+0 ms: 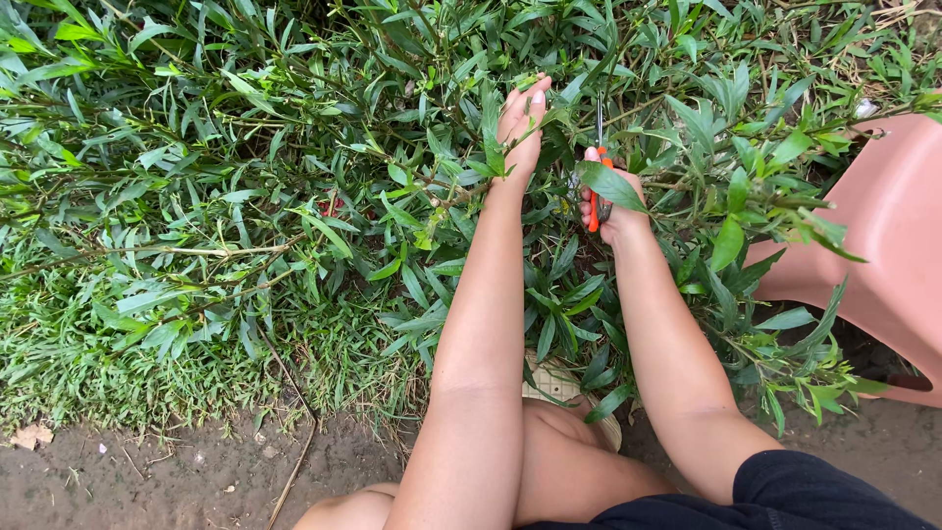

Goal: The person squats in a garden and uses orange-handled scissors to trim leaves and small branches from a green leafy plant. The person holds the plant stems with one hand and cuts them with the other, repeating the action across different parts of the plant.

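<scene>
My left hand (521,123) reaches into a dense green leafy shrub (294,147), fingers closed around a leafy stem. My right hand (610,201) is just to its right, gripping orange-handled pruning shears (598,167) whose dark blades point up into the foliage. A leaf partly covers my right hand. Both bare forearms stretch forward from the bottom of the view.
A pink plastic container (883,245) stands at the right edge, partly behind branches. Low grass (118,363) borders bare soil (147,471) along the bottom left. My knee and a woven sandal (559,383) show below the arms.
</scene>
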